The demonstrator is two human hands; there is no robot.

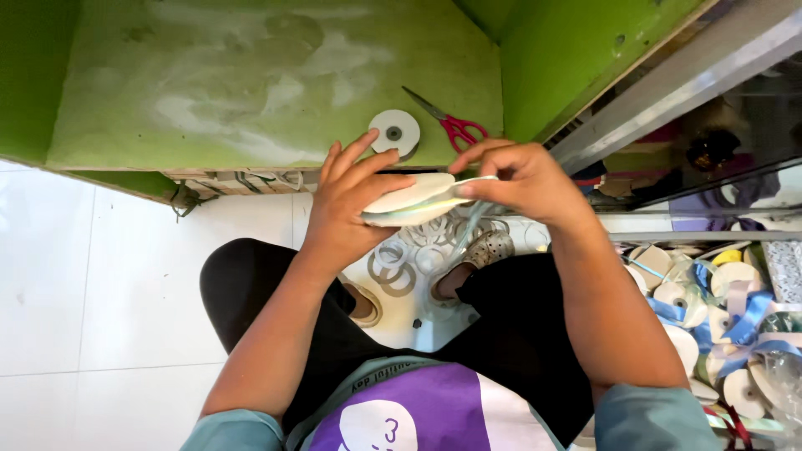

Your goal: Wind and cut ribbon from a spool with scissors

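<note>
Left hand (347, 209) cups the ribbon spool (409, 200) from below. Right hand (518, 179) pinches its right rim. Scissors (447, 124) lie near the green table (251, 83) edge.

Bare forearms, with short teal sleeves (238, 430) ending above the elbows. Purple apron front (418, 413) with a white cartoon shape on it, edged by a grey-green strap bearing small dark lettering. Black trousers (518, 334) below, and beige perforated clogs (484, 250) on the feet.
</note>
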